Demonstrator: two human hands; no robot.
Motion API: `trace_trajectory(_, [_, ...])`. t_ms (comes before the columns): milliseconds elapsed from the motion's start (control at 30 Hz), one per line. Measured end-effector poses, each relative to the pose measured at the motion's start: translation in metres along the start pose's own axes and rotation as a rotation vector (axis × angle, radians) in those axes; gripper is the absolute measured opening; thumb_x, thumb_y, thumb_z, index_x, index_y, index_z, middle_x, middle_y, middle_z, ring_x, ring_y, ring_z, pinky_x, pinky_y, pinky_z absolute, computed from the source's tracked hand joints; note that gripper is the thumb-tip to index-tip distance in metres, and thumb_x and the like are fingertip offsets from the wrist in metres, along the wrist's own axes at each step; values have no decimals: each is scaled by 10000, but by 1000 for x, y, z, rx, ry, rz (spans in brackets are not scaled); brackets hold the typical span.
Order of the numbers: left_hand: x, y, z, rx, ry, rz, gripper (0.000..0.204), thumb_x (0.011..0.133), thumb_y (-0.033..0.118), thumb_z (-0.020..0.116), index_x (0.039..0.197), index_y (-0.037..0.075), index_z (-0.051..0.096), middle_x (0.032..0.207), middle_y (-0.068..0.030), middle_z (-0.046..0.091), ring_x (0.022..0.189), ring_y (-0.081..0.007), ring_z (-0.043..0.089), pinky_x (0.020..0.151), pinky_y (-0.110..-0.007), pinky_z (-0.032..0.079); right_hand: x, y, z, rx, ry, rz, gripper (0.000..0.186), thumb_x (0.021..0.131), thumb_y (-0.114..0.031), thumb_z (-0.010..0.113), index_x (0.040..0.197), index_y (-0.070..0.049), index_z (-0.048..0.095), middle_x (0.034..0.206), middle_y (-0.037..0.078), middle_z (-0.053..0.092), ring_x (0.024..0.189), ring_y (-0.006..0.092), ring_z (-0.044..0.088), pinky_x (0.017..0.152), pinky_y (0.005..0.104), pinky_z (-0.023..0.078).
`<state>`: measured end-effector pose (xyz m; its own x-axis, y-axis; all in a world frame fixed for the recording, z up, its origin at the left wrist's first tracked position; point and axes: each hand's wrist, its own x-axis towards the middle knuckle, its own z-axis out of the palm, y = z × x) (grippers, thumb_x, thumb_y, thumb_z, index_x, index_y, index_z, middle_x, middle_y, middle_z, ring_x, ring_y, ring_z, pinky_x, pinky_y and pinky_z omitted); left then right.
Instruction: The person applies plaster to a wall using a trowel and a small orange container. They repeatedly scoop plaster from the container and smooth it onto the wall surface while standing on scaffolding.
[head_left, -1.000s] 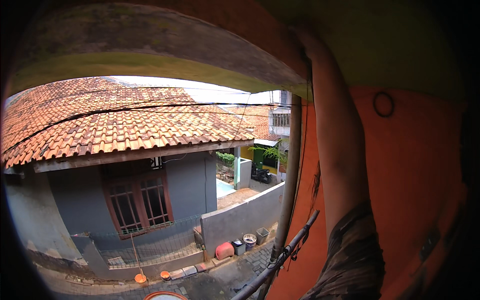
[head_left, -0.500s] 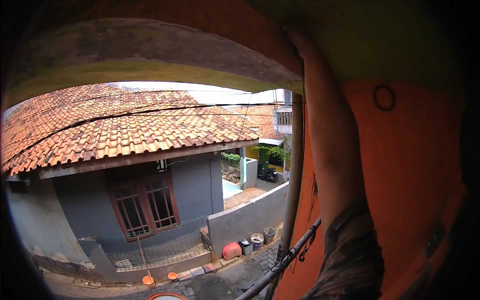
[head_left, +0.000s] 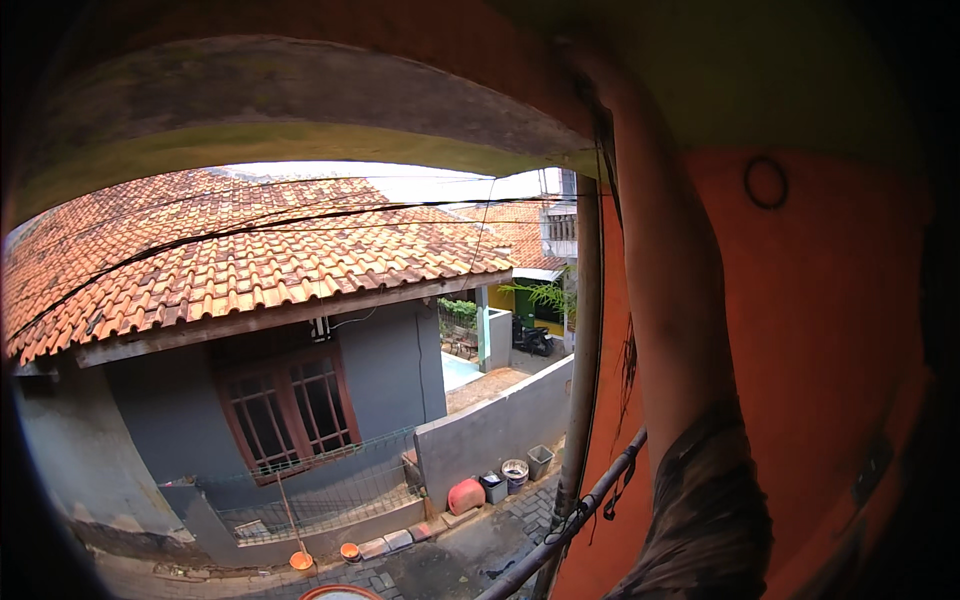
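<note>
Head view: 1 hand shows, the right hand (head_left: 592,72), raised above the vertical pole (head_left: 584,320) beside the ceiling beam (head_left: 380,95); shadow hides its fingers, so I cannot tell whether it grips anything. The left hand is out of view. Dark strands (head_left: 606,150) hang by the right wrist, just right of the pole's top. The step in hand seems an overhead reach; the next move likely calls for care around those strands.

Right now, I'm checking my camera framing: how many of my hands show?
1: the right hand, at the top in shadow, near the reddish-brown beam. Its grip is too dark to tell; the left hand is not in view.
</note>
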<state>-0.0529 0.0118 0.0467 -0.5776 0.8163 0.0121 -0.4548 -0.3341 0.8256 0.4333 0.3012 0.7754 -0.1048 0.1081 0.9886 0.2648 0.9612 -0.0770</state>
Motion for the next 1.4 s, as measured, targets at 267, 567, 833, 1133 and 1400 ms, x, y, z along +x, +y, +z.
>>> trace_trajectory(267, [5,-4,3,-7,-4,-13,198,737,103,575,893,1,508,714,-74,542,556,-168,546,540,-307,472,20,5,-33,-327,186,-139,402,884,-248,527,1209,-12,528,1146,154,570,1046,248,537,896,381,431])
trace_trajectory(567, [6,-4,2,-4,10,-11,210,726,99,578,897,2,505,725,-74,542,567,-168,549,553,-308,477,22,0,-16,-567,246,-170,421,867,-263,560,1207,-16,533,1125,149,585,1012,257,555,868,374,444])
trace_trajectory(833, [13,-5,4,7,11,-22,221,717,96,582,901,3,503,735,-74,542,577,-168,552,564,-308,482,24,-11,-11,-800,298,-211,440,852,-275,589,1206,-19,538,1107,145,599,982,265,571,843,366,456])
trace_trajectory(1133, [14,-1,4,4,24,-17,234,707,92,585,905,3,500,746,-73,542,588,-168,555,576,-309,487,-1,-43,9,-551,230,-133,418,843,-267,571,1169,-6,584,1136,188,609,1048,287,574,922,388,422])
trace_trajectory(1400, [20,-5,4,1,-5,-38,246,697,89,588,909,4,497,756,-73,542,598,-168,557,587,-310,491,80,53,-67,-992,-45,-204,381,897,-257,506,1175,-4,565,1134,174,595,1058,264,560,916,384,425])
